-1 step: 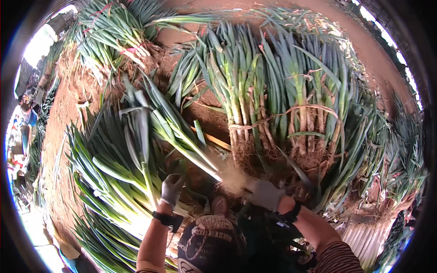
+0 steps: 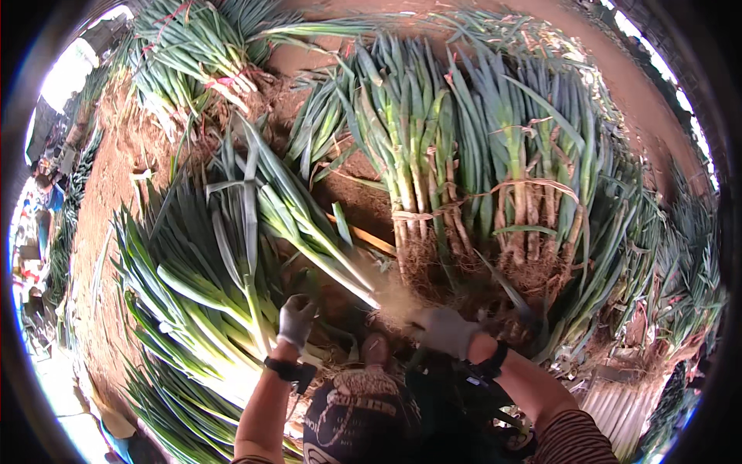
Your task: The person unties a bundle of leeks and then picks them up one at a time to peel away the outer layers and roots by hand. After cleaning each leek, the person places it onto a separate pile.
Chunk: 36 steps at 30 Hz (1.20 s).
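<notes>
My left hand (image 2: 297, 319), in a grey glove, is closed with its fingers curled; what lies in them, if anything, is hidden. Beside it, pale peeled stalks of large green onions (image 2: 251, 298) lie in a heap of long green leaves. My right hand (image 2: 448, 331), gloved too, reaches toward the tan, blurred roots (image 2: 396, 300) of some green onions (image 2: 321, 251) lying slantwise between the hands. Motion smears its fingers, so their grip does not show. Both wrists carry a dark band.
Tied bundles of unpeeled green onions (image 2: 417, 147) stand ahead, roots down. More bundles (image 2: 197, 46) lie far left on brown soil (image 2: 100, 255). Loose green onions fill the right side near a corrugated sheet (image 2: 622, 406). A shoe (image 2: 376, 349) shows between the hands.
The long leaves at centre left were blurred by motion and now look sharp and settled. My left hand has shifted slightly to the right in the picture. The right hand stays by the roots.
</notes>
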Available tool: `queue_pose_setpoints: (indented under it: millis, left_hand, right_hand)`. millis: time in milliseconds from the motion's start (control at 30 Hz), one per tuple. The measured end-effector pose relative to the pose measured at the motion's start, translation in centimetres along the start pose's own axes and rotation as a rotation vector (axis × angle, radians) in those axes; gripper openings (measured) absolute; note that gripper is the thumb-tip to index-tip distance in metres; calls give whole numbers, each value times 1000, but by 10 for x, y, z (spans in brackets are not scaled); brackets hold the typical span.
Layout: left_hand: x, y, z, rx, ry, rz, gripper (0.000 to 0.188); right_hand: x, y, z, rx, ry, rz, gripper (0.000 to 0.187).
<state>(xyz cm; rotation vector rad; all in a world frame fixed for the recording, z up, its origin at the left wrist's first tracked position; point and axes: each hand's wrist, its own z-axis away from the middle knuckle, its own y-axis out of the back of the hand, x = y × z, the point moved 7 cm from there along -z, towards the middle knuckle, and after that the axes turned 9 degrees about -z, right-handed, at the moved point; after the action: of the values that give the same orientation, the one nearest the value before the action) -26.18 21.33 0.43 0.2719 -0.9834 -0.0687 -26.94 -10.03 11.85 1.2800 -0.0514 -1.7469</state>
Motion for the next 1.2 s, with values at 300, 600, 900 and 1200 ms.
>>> queue_pose_setpoints:
  millis: [300, 600, 900, 1200]
  left_hand:
    - [-57, -100, -129, 210, 201, -182, 81]
    - [-25, -94, -184, 305, -74, -203, 74]
    - [-10, -44, -49, 589, -248, -551, 56]
    - [-13, -80, -28, 187, -224, -59, 22]
  right_hand:
    - [8, -64, -24, -314, -28, 29, 29]
    - [62, 107, 86, 342, -221, -98, 27]
    - [112, 231, 22, 801, -449, 487, 58]
    - [162, 254, 24, 484, -415, -409, 32]
